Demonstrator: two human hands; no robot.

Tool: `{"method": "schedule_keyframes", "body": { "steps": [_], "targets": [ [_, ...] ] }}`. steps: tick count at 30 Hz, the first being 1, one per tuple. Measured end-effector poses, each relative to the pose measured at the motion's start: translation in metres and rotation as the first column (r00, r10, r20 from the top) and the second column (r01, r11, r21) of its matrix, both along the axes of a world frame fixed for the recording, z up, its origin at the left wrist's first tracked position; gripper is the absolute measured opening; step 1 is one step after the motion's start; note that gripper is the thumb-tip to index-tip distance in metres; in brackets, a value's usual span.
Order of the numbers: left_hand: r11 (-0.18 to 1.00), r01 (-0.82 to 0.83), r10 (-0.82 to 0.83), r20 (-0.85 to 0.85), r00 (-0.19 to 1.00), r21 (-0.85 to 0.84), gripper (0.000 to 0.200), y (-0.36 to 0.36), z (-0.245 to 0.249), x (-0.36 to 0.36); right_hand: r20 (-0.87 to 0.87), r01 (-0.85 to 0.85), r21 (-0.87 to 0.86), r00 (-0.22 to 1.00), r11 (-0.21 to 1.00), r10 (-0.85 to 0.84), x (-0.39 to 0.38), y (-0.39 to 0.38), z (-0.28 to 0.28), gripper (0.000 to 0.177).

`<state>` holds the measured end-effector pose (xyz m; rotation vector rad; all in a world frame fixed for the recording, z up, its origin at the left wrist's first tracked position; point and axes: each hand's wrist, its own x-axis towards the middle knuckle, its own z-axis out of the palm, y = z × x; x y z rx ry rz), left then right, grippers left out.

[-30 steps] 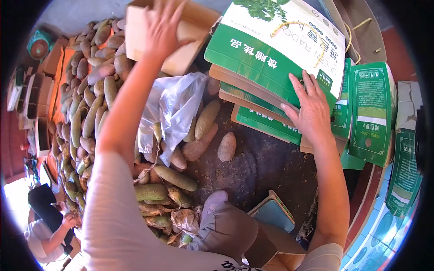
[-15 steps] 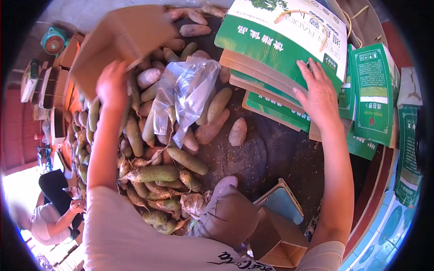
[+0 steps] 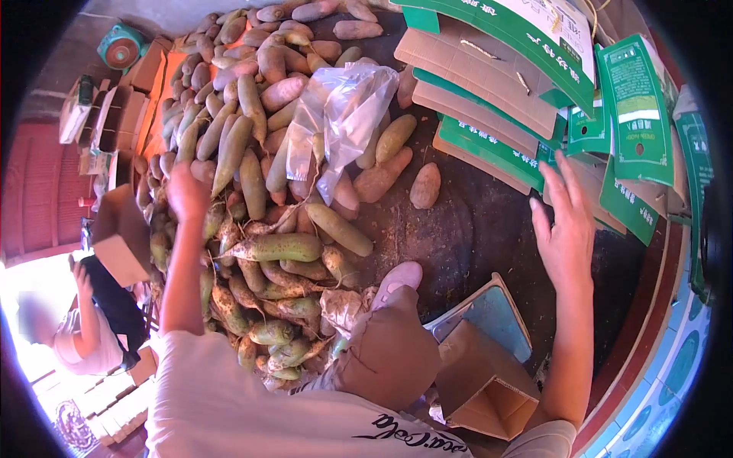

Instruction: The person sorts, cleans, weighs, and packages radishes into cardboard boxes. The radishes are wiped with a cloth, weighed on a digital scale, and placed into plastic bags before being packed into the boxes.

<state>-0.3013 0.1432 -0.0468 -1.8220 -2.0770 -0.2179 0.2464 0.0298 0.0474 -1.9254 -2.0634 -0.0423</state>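
Observation:
My left hand is over the left part of the radish pile, its fingers blurred by motion. Left of it, a brown cardboard box is tilted, apart from that hand and close to a co-worker. My right hand is open with fingers spread, holding nothing, just below a stack of green-and-white printed cartons. A crumpled clear plastic bag lies on the green radishes, many with roots and soil on them.
Other green cartons stand at the right. Below lie an open brown box and a blue-lined tray. A single radish rests on the dark floor. A co-worker sits at the lower left, beside stacked boxes.
The cardboard box has left my left hand and is now lower left, nearer the co-worker. My right hand has come off the top carton and moved down. The view has shifted.

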Motion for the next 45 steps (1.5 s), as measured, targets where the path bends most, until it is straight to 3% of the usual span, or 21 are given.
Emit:
{"method": "schedule_keyframes", "body": {
  "steps": [1, 2, 6, 7, 10, 14, 16, 18, 19, 20, 22, 23, 26, 27, 30, 32, 34, 36, 38, 42, 45],
  "targets": [
    [0.986, 0.162, -0.158, -0.082, 0.984, 0.047, 0.048, 0.003, -0.034, 0.011, -0.016, -0.017, 0.002, 1.000, 1.000, 0.017, -0.001, -0.011, -0.003, 0.045],
    [0.988, 0.138, -0.131, 0.098, 0.986, -0.071, 0.054, 0.002, -0.041, 0.052, -0.026, -0.021, -0.023, 0.999, 1.000, 0.021, -0.003, -0.023, -0.003, 0.043],
    [0.973, 0.100, -0.104, -0.010, 0.994, -0.206, 0.057, 0.019, -0.112, 0.118, -0.093, -0.042, -0.106, 0.995, 0.993, 0.032, -0.008, -0.071, -0.001, 0.040],
    [0.939, 0.017, -0.024, -0.018, 1.000, -0.343, 0.051, 0.025, -0.121, 0.123, -0.087, -0.030, -0.147, 0.996, 0.989, 0.017, -0.007, -0.085, 0.001, 0.039],
    [0.918, -0.129, 0.120, -0.048, 0.992, -0.375, 0.045, 0.044, -0.138, 0.127, -0.071, 0.020, -0.206, 0.997, 0.978, -0.036, 0.002, -0.126, 0.002, 0.040],
    [0.946, -0.014, 0.013, -0.004, 1.000, -0.323, 0.019, 0.049, -0.139, 0.127, -0.050, 0.064, -0.193, 0.996, 0.979, -0.075, 0.005, -0.169, -0.002, 0.039],
    [0.986, 0.062, -0.014, 0.290, 0.957, -0.156, 0.020, 0.048, -0.137, 0.125, -0.083, 0.076, -0.201, 0.992, 0.977, -0.094, -0.001, -0.186, -0.001, 0.038],
    [0.987, 0.162, -0.131, 0.629, 0.766, 0.009, 0.023, 0.053, -0.128, 0.118, -0.130, 0.098, -0.194, 0.984, 0.976, -0.124, -0.007, -0.200, 0.005, 0.038],
    [0.985, 0.123, -0.164, 0.888, 0.429, 0.123, 0.026, 0.043, -0.106, 0.128, -0.163, 0.105, -0.194, 0.977, 0.975, -0.138, -0.011, -0.207, 0.008, 0.037],
    [0.974, 0.140, -0.220, 0.891, 0.398, 0.179, 0.022, 0.052, -0.106, 0.114, -0.198, 0.110, -0.193, 0.969, 0.975, -0.148, -0.015, -0.214, 0.012, 0.037],
    [0.974, 0.217, -0.032, 0.990, -0.136, 0.061, 0.020, 0.008, -0.006, 0.142, -0.285, 0.097, -0.161, 0.948, 0.982, -0.141, -0.025, -0.224, 0.020, 0.033],
    [0.971, 0.231, -0.004, 0.968, -0.251, 0.064, 0.020, -0.021, 0.048, 0.161, -0.336, 0.085, -0.152, 0.932, 0.985, -0.132, -0.031, -0.229, 0.023, 0.032],
    [0.916, 0.366, -0.062, 0.961, -0.271, 0.162, 0.024, -0.037, 0.102, 0.158, -0.421, 0.069, -0.067, 0.903, 0.995, -0.090, -0.054, -0.236, 0.035, 0.028],
    [0.889, 0.386, -0.097, 0.926, -0.364, 0.245, 0.026, -0.051, 0.122, 0.166, -0.447, 0.062, -0.036, 0.891, 0.997, -0.072, -0.064, -0.236, 0.040, 0.028],
    [0.780, 0.528, 0.030, 0.823, -0.567, 0.335, 0.026, -0.107, 0.192, 0.198, -0.563, 0.017, 0.096, 0.826, 0.995, 0.040, -0.097, -0.230, 0.051, 0.027],
    [0.756, 0.558, 0.078, 0.799, -0.596, 0.342, 0.024, -0.137, 0.221, 0.213, -0.726, 0.037, 0.117, 0.685, 0.992, 0.060, -0.121, -0.222, 0.058, 0.028],
    [0.693, 0.609, 0.157, 0.743, -0.651, 0.387, 0.021, -0.163, 0.240, 0.229, -0.789, 0.063, 0.110, 0.612, 0.992, 0.049, -0.143, -0.213, 0.072, 0.037],
    [0.623, 0.630, 0.199, 0.685, -0.700, 0.464, 0.023, -0.190, 0.255, 0.246, -0.749, 0.179, 0.239, 0.659, 0.954, 0.064, -0.163, -0.204, 0.072, 0.055],
    [0.614, 0.633, 0.283, 0.617, -0.734, 0.471, 0.024, -0.218, 0.270, 0.261, -0.766, 0.293, 0.169, 0.640, 0.941, -0.062, -0.181, -0.214, 0.107, 0.068],
    [0.560, 0.628, 0.286, 0.586, -0.758, 0.540, 0.031, -0.270, 0.286, 0.285, -0.767, 0.460, 0.189, 0.621, 0.867, -0.162, -0.189, -0.224, 0.127, 0.069],
    [0.494, 0.627, 0.292, 0.565, -0.772, 0.602, 0.035, -0.295, 0.293, 0.296, -0.817, 0.518, 0.237, 0.564, 0.822, -0.121, -0.174, -0.239, 0.123, 0.053]
  ]
}}
